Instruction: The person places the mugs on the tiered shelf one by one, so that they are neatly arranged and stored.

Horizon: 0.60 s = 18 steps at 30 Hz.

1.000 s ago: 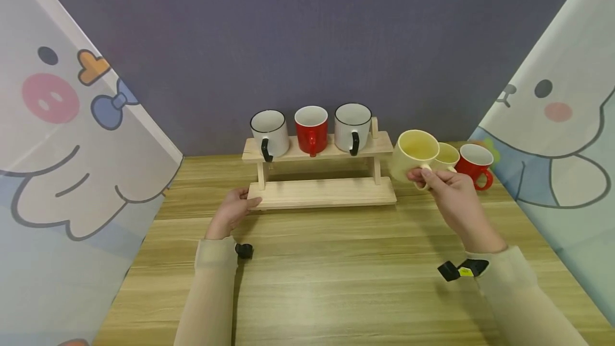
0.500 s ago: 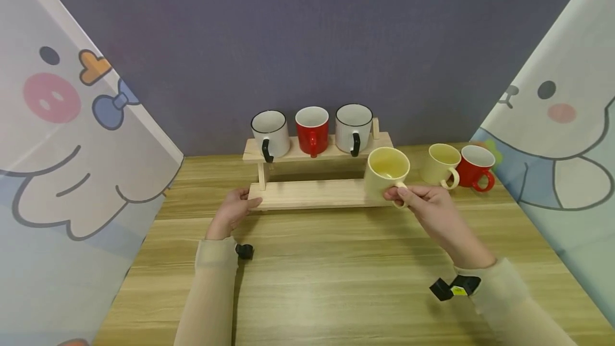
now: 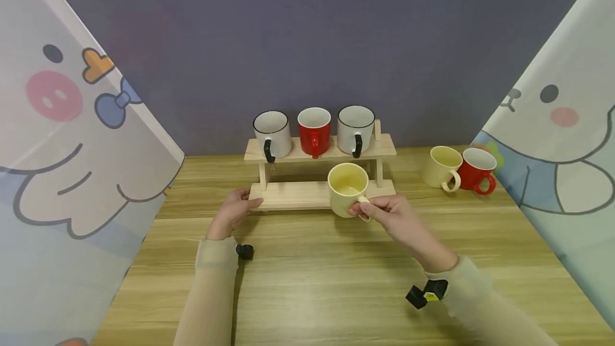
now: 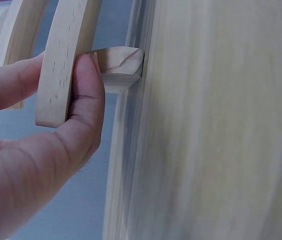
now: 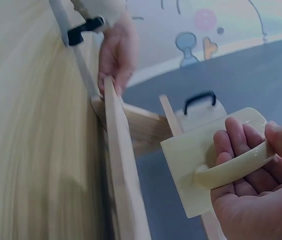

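Observation:
My right hand (image 3: pixel 391 218) holds a yellow mug (image 3: pixel 347 192) by its handle, upright, in front of the lower shelf of a two-tier wooden rack (image 3: pixel 293 196). In the right wrist view, fingers and thumb curl round the yellow handle (image 5: pixel 236 167). My left hand (image 3: pixel 234 210) pinches the left end of the lower shelf; the left wrist view shows thumb and finger on either side of the board (image 4: pixel 58 75). On the upper shelf stand a white mug (image 3: pixel 273 135) with black rim and handle, a red mug (image 3: pixel 314 131) and another white mug (image 3: pixel 355 130), handles facing me.
Right of the rack, a second yellow mug (image 3: pixel 441 167) and another red mug (image 3: pixel 478 168) stand close together on the wooden table (image 3: pixel 298 276). A dark grey wall (image 3: pixel 307 36) rises behind, with cartoon-printed panels (image 3: pixel 62 138) at the sides.
My right hand has carried the yellow mug leftward and toward me, from beside the other yellow mug to the front of the lower shelf. The left hand keeps its place on the rack.

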### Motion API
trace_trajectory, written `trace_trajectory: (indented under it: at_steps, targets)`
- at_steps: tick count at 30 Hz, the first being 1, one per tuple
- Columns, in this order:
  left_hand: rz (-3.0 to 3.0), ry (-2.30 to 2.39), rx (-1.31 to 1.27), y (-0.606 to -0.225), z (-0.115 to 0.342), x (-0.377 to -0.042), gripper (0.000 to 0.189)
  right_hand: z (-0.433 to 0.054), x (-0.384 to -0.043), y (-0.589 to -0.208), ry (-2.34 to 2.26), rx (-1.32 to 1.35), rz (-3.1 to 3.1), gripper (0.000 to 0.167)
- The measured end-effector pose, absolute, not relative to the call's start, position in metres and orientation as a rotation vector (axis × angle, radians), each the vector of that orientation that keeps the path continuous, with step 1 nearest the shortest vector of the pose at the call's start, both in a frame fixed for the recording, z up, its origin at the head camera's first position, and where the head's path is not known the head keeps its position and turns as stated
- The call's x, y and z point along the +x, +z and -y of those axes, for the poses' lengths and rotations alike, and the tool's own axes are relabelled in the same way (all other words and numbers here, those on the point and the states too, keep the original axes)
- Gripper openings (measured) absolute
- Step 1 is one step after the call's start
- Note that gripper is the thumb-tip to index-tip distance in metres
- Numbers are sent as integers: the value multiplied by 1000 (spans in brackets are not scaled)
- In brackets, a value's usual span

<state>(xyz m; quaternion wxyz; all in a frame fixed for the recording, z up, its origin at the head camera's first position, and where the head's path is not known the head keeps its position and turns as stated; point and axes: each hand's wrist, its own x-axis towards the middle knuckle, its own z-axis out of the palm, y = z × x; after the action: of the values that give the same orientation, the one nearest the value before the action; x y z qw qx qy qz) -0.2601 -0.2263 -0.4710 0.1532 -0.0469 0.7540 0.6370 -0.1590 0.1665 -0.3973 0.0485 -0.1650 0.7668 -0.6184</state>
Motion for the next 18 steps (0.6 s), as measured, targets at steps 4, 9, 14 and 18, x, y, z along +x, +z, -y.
trace_trajectory:
  at_steps: [4,9,14,18]
  targets:
    - [-2168,1820,-144,-471,226,-259,67,-144,-162,-401,-1917,-533,-2257,23]
    - [-2169,1811,-140,-471,227,-259,69,-116,-167,-402,-1933,-559,-2195,22]
    - [-2163,1817,-129,-470,227,-259,68,-91,-172,-404,-1946,-526,-2164,23]
    - [-2175,1816,-120,-470,226,-260,66,-73,-178,-407,-1979,-467,-2138,24]
